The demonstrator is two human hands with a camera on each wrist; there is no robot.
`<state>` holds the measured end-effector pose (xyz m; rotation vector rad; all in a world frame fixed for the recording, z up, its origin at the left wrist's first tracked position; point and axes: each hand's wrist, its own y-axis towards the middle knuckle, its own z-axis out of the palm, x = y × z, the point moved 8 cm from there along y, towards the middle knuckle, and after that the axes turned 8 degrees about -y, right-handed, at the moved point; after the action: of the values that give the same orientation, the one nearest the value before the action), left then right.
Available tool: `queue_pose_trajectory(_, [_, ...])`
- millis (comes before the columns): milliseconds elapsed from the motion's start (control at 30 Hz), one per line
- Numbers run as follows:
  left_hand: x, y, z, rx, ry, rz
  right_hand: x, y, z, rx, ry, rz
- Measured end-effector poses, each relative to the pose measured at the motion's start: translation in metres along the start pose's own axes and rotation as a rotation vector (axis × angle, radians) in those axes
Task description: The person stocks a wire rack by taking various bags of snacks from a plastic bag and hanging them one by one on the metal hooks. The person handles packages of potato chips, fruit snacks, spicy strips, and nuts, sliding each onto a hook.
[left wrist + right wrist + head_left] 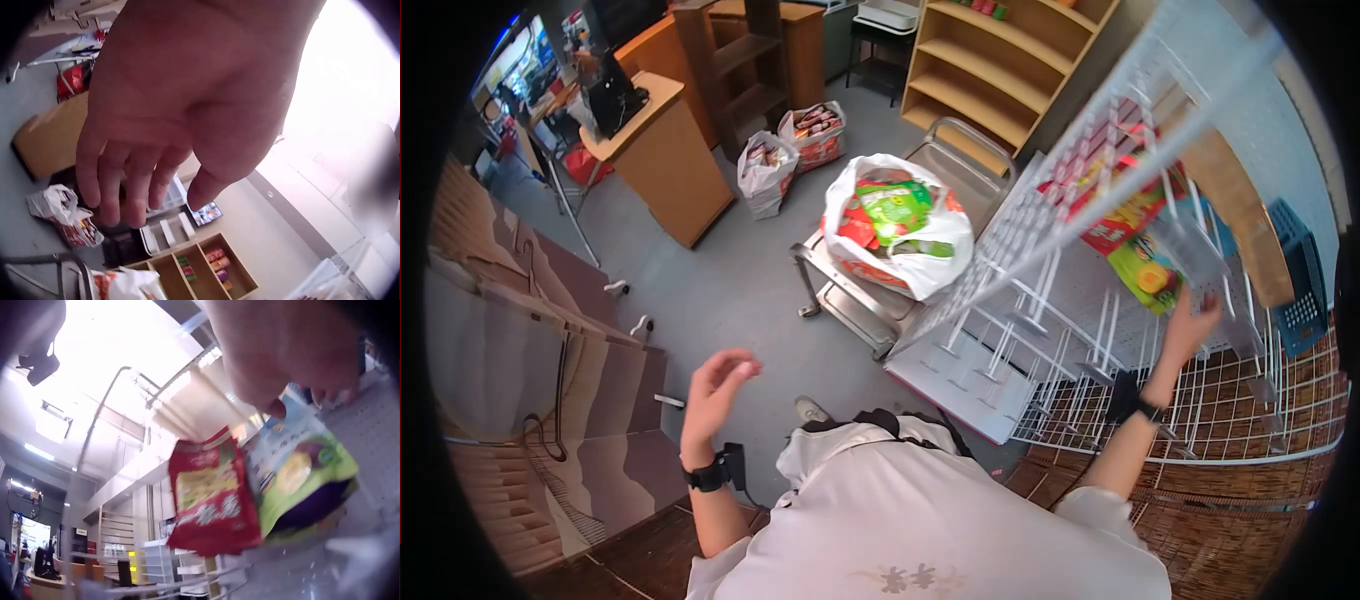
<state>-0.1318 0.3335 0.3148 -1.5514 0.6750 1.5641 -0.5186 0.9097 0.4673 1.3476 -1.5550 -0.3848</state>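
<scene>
My right hand (1195, 325) reaches into a white wire rack (1090, 365) on the right. Its fingers pinch the upper edge of a green and light-blue snack bag (303, 472) with a fruit picture. Beside that bag hangs a red snack bag (212, 500), also visible in the head view among several red packs. My left hand (715, 400) is held in the air, empty, with fingers loosely bent; the left wrist view shows its palm (194, 81). Ahead, a white plastic bag (945, 265) filled with green and red packs sits on a metal cart (860, 310).
Two more filled bags (765, 185) stand on the floor near a wooden desk (665, 165). A wooden shelf unit (990, 60) is at the back. At the rack's right side are a blue basket (1295, 280) and a cardboard piece (1240, 200). A patterned partition (590, 400) stands left.
</scene>
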Motion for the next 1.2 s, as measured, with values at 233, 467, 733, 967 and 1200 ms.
queue_pose_trajectory(233, [0.009, 0.005, -0.158, -0.268, 0.118, -0.087, 0.228, -0.242, -0.026, 0.141, 0.345, -0.358])
queue_pose_trajectory(467, [0.002, 0.056, -0.162, -0.086, 0.309, -0.118, 0.297, -0.356, 0.164, 1.081, 0.468, -0.313])
queue_pose_trajectory(733, [0.001, 0.132, -0.134, 0.052, 0.330, -0.170, 0.264, -0.375, 0.331, 0.978, 0.003, -0.357])
queue_pose_trajectory(967, [0.010, 0.249, -0.054, 0.300, 0.156, -0.268, 0.196, -0.379, 0.355, 1.329, -0.612, -0.104])
queue_pose_trajectory(1200, [0.065, 0.360, 0.105, 0.740, -0.029, -0.419, 0.218, -0.361, 0.334, 1.216, -0.441, -0.233])
